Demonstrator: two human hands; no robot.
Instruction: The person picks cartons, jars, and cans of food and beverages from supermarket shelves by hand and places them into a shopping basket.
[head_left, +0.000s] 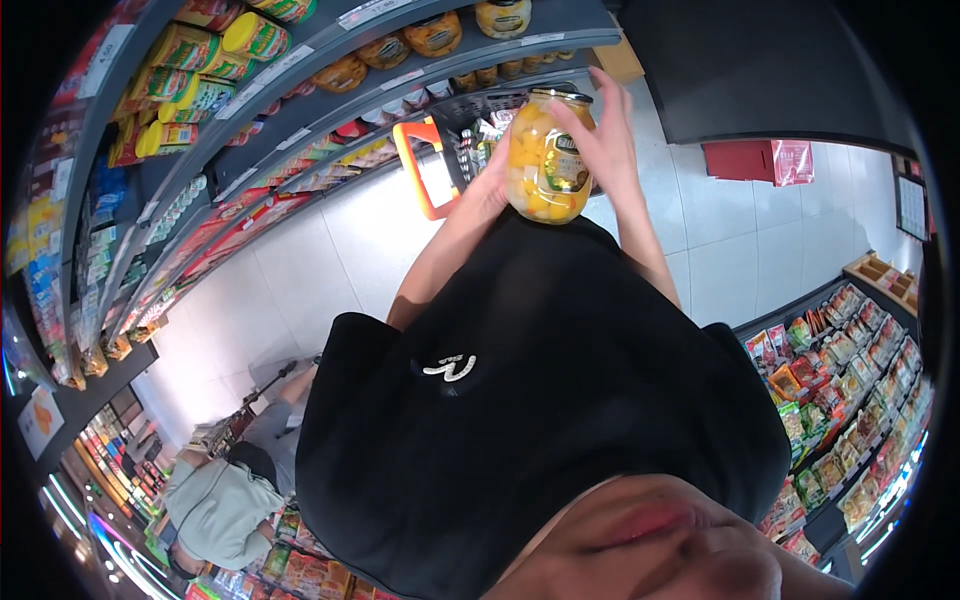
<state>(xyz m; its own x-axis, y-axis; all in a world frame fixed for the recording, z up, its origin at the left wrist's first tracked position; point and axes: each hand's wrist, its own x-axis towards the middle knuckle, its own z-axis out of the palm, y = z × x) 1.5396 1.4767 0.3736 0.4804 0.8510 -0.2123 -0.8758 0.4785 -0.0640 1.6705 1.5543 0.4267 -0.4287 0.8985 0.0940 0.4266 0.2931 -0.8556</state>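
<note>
A large glass jar of yellow and pale fruit pieces, with a dark lid and a label, is held upright in front of my chest. My left hand supports it along its left side, most of the fingers hidden behind the glass. On the other side my right hand has its thumb against the upper part of the jar, near the lid, with the fingers raised and spread. Beneath and behind the jar is a black shopping basket with an orange handle, holding several packaged goods.
Store shelves with jars, tubs and packets curve along the left. A red box stands on the tiled floor at the right, near a packet display. Behind at lower left, another person is by a cart.
</note>
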